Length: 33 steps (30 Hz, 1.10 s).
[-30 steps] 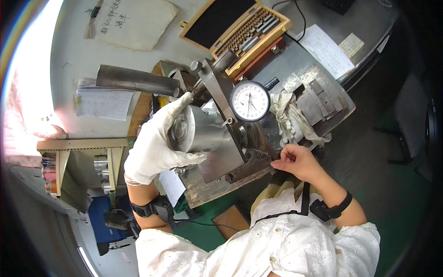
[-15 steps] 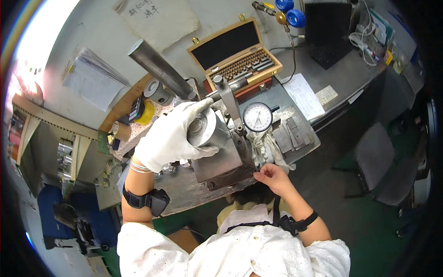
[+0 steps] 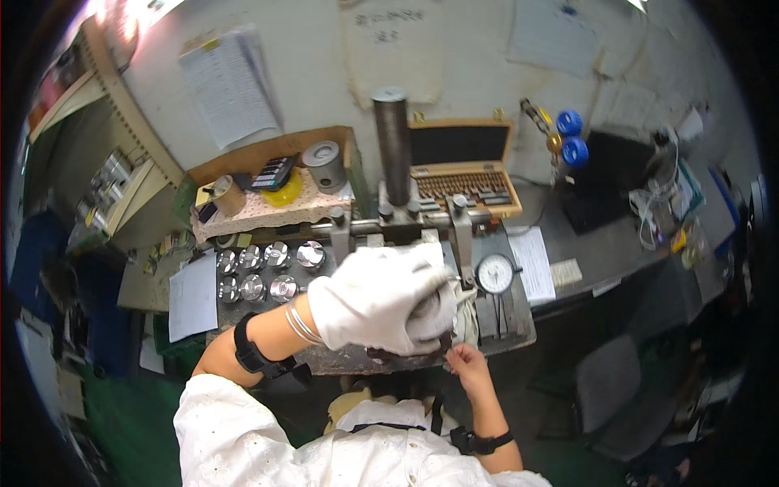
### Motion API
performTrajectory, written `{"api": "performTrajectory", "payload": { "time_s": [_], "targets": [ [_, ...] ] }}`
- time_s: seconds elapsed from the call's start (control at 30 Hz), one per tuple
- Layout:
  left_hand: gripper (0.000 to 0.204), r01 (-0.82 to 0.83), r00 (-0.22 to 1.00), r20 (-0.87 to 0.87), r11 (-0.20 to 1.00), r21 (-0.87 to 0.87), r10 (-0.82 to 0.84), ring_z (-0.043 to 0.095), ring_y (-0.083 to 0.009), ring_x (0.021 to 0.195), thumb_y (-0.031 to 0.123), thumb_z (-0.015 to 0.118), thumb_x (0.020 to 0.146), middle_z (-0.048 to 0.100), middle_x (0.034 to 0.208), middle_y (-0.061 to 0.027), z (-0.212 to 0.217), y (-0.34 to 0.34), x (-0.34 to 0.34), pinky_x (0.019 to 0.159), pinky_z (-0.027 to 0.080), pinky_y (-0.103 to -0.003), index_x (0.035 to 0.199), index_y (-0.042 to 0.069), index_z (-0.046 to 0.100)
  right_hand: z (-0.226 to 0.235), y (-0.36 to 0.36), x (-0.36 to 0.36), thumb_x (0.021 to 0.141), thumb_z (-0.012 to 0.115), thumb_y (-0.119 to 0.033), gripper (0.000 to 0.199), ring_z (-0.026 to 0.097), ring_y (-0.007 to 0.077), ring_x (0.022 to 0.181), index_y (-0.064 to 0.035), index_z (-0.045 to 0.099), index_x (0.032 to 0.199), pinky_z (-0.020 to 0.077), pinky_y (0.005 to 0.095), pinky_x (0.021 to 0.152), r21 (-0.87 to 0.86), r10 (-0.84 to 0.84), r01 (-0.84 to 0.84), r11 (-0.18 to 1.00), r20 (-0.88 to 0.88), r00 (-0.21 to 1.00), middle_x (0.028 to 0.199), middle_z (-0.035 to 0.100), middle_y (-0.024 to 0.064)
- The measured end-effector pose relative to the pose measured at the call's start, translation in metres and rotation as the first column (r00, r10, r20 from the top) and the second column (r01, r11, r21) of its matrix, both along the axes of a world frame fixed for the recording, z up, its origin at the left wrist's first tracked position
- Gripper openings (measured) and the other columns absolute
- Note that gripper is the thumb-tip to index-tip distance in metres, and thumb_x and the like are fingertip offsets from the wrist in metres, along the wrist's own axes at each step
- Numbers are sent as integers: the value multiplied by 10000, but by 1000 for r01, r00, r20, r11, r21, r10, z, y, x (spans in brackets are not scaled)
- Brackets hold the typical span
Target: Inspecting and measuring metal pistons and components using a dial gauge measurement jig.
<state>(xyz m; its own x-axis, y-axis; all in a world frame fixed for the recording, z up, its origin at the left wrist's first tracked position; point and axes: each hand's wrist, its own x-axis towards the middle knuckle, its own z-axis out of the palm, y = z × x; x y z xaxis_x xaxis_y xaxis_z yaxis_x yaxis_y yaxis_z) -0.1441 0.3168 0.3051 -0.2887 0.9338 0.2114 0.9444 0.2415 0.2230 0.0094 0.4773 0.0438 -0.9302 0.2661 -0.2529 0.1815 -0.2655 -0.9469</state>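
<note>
My left hand (image 3: 381, 300), in a white glove, is closed around a silver metal piston (image 3: 430, 318) on the measuring fixture in front of me. The glove hides much of the piston and of the block under it. My bare right hand (image 3: 469, 361) has its fingers pinched together at the fixture's near right corner; what they hold, if anything, is too small to make out. A round dial gauge (image 3: 495, 273) stands just right of the fixture. Between the gauge and the piston hangs a pale cloth (image 3: 466, 318). The fixture's thick steel column (image 3: 393, 146) rises behind the hands.
Several shiny pistons (image 3: 253, 287) stand in rows on the bench at left, beside a paper sheet (image 3: 193, 299). Behind them is a tray (image 3: 260, 217) with a calculator (image 3: 274, 173) and a grey cylinder (image 3: 324, 166). An open wooden gauge-block case (image 3: 507, 197) lies behind right. A chair (image 3: 608, 381) stands right.
My view has turned and shifted, so the bench appears straighter and the rows of pistons now show. My left hand still grips the piston; my right hand stays pinched at the fixture's corner.
</note>
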Motion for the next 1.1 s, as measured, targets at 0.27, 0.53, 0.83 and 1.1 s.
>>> {"api": "performTrajectory", "payload": {
  "time_s": [0.27, 0.53, 0.83, 1.1],
  "targets": [
    [774, -32, 997, 77, 971, 238, 14, 636, -319, 830, 440, 764, 633, 616, 1025, -173, 31, -43, 5, 716, 527, -348, 1223, 10, 507, -3, 1, 6, 861, 665, -212, 195, 466, 53, 573, -42, 582, 814, 371, 193, 542, -64, -17, 18, 998, 14, 1000, 668, 534, -23],
    [782, -533, 839, 126, 752, 389, 530, 585, -311, 1032, 436, 739, 658, 574, 1139, -216, 37, -93, -110, 920, 455, -353, 1249, -13, 494, -9, 0, 15, 865, 647, -345, 290, 511, 94, 573, -80, 547, 802, 408, 224, 546, 22, -147, 146, 989, 105, 984, 670, 554, -2],
    [894, -802, 597, 195, 576, 159, 778, 544, -337, 1102, 616, 624, 677, 543, 1218, -199, -32, -103, -272, 942, 433, -383, 1340, 52, 419, -2, -25, 23, 892, 591, -392, 343, 499, 115, 554, -77, 542, 766, 417, 243, 533, 31, -383, 384, 923, 172, 907, 639, 530, 9],
    [831, -821, 553, 113, 563, -93, 825, 558, -306, 1095, 583, 615, 718, 542, 1212, -180, -53, -82, -324, 916, 456, -388, 1347, 74, 425, 7, -46, 20, 877, 600, -418, 356, 478, 110, 540, -89, 533, 761, 404, 250, 512, 90, -541, 537, 839, 237, 807, 620, 504, -8]
  ]
}}
